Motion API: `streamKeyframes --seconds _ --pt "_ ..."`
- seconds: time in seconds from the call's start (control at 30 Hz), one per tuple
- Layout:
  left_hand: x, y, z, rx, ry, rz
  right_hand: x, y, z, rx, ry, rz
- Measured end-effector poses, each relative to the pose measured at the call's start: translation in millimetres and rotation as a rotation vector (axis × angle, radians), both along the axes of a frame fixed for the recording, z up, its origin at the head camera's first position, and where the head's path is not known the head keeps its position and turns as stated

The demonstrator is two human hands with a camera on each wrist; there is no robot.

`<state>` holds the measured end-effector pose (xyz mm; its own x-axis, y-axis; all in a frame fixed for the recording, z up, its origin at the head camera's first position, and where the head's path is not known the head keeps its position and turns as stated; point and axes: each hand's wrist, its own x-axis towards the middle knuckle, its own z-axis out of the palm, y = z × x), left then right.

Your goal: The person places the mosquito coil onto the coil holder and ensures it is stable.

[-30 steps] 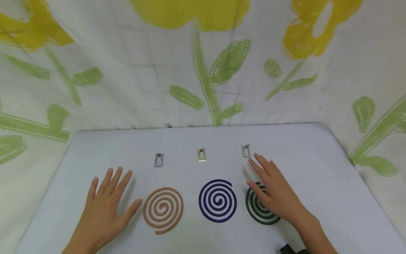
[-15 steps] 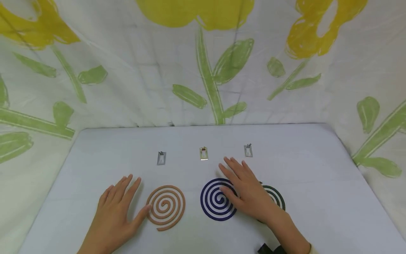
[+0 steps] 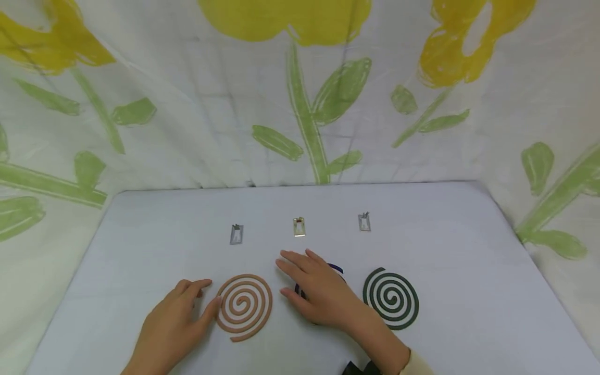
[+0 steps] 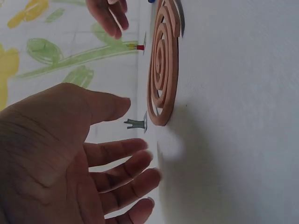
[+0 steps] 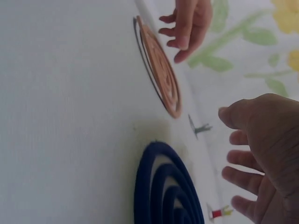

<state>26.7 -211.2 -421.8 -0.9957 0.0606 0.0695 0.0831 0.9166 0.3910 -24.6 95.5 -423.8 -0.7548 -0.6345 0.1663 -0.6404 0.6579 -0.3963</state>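
The left hand [image 3: 171,328] lies low over the counter [image 3: 469,271] with its grip loosely spread and holding nothing; the thumb tip reaches the left rim of the brown mosquito coil [image 3: 245,306], though whether it truly touches cannot be told. In the left wrist view the fingers [image 4: 119,154] are relaxed and parted, hovering just off the surface beside that coil [image 4: 163,70].

The right hand [image 3: 319,297] hovers over the blue mosquito coil [image 3: 335,268], covering most of it, fingers spread and straight toward the brown coil, gripping nothing. The right wrist view shows the hand [image 5: 261,154] raised clear above the blue coil [image 5: 166,191], with open space between them.

To the right, apart from both hands, lies the dark green mosquito coil [image 3: 391,298]. Farther back stand three small metal coil stands in a row: the left stand [image 3: 236,234], the middle stand [image 3: 299,227] and the right stand [image 3: 364,222], one behind each coil. A cloth printed with yellow flowers [image 3: 300,104] hangs behind the counter.
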Motion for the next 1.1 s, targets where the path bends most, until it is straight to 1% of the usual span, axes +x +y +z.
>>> streamKeyframes --seconds 0.03,0.13,0.2,0.3,0.37,0.47,0.53,0.57,0.63,0.7,0.77,0.83,0.97,1.1 --pt "0.0 0.7 0.9 -0.004 -0.028 -0.002 0.4 -3.7 0.3 -0.002 -0.003 0.005" --pt "-1.1 3.5 2.6 -0.012 -0.073 -0.004 0.5 -15.4 1.3 -0.001 -0.017 0.008" --pt "-2.5 5.0 2.5 -0.015 -0.097 0.004 -0.4 -23.3 1.4 0.016 -0.017 0.0" --pt "-3.6 5.2 1.8 -0.009 -0.138 0.013 -1.6 -37.2 1.4 0.06 -0.043 -0.021" --pt "-4.2 5.0 -0.1 -0.001 -0.144 0.01 -2.1 -45.4 0.9 0.102 -0.067 -0.035" --pt "-6.2 5.8 -4.7 0.019 -0.131 -0.002 -2.0 -53.3 1.1 0.153 -0.089 -0.053" --pt "-7.6 5.9 -7.6 0.04 -0.142 0.003 -1.6 -55.3 -0.2 0.17 -0.087 -0.06" --pt "-7.9 6.0 -8.6 0.055 -0.163 0.012 -1.0 -55.4 -1.0 0.173 -0.084 -0.063" --pt "-8.2 5.4 -9.7 0.083 -0.225 0.04 1.0 -55.7 -3.0 0.171 -0.083 -0.068" --pt "-7.7 4.3 -8.4 0.107 -0.288 0.071 3.0 -56.3 -5.2 0.161 -0.082 -0.07" --pt "-7.6 4.4 -6.6 0.124 -0.332 0.092 4.5 -56.9 -6.9 0.149 -0.081 -0.076" --pt "-8.6 4.7 -4.4 0.139 -0.354 0.1 5.1 -57.4 -8.0 0.133 -0.081 -0.086" --pt "-12.9 2.6 -0.8 0.178 -0.381 0.088 4.9 -57.7 -9.0 0.102 -0.066 -0.104" --pt "-18.4 -3.3 2.4 0.257 -0.416 0.067 2.9 -57.5 -7.0 0.064 -0.064 -0.103"
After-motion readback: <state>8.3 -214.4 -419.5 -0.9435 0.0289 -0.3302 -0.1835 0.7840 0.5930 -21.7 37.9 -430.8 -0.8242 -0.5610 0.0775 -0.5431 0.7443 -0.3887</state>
